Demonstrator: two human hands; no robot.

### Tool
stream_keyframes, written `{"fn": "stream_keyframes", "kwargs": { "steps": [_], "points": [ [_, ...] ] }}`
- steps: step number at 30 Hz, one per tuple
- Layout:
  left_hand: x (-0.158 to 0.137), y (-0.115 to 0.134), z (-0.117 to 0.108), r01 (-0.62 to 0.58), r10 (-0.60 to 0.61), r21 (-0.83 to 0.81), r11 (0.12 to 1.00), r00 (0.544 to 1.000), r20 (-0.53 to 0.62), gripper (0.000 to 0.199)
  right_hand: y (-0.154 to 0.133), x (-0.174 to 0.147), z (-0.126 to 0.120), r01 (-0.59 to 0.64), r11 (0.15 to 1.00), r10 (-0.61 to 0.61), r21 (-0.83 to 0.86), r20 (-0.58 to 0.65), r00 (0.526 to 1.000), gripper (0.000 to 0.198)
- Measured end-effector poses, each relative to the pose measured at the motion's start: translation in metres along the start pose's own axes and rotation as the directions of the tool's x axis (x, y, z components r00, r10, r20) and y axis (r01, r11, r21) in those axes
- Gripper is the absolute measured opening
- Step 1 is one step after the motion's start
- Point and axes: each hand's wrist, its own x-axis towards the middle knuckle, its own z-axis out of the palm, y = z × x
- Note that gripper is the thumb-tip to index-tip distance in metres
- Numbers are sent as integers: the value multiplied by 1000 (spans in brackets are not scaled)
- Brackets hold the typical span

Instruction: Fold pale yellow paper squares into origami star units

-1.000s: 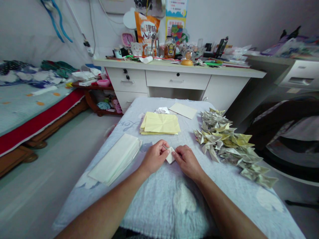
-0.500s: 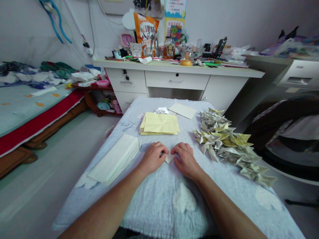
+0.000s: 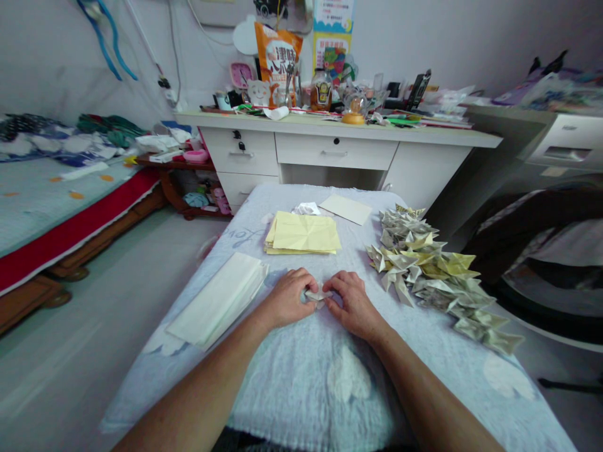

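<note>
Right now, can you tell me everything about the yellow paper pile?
The yellow paper pile is a stack of pale yellow sheets, its edges uneven. The top sheet has creases meeting near one spot. It lies flat on the light blue cloth, beyond the left hand and right hand, and neither touches it.

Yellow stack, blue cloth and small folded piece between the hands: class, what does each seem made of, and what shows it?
Yellow stack: matte paper, likely; creases and thin layered edges show.
Blue cloth: soft, dull fabric by its wrinkles; fibre unclear.
Small folded piece: probably pale paper, given its thin folds; finish too small to judge.
</note>
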Motion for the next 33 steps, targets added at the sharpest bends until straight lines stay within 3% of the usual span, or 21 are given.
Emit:
{"fn": "stream_keyframes", "kwargs": {
  "steps": [11,33],
  "points": [
    [4,-6,2,68,-70,-57,996,997,-24,6,1,2,3,-44,998,43,-54,-27,999,9],
    [6,-9,6,136,-125,161,978,989,-77,10,-5,9,9,-234,949,220,-212,-86,972,12]
  ]
}}
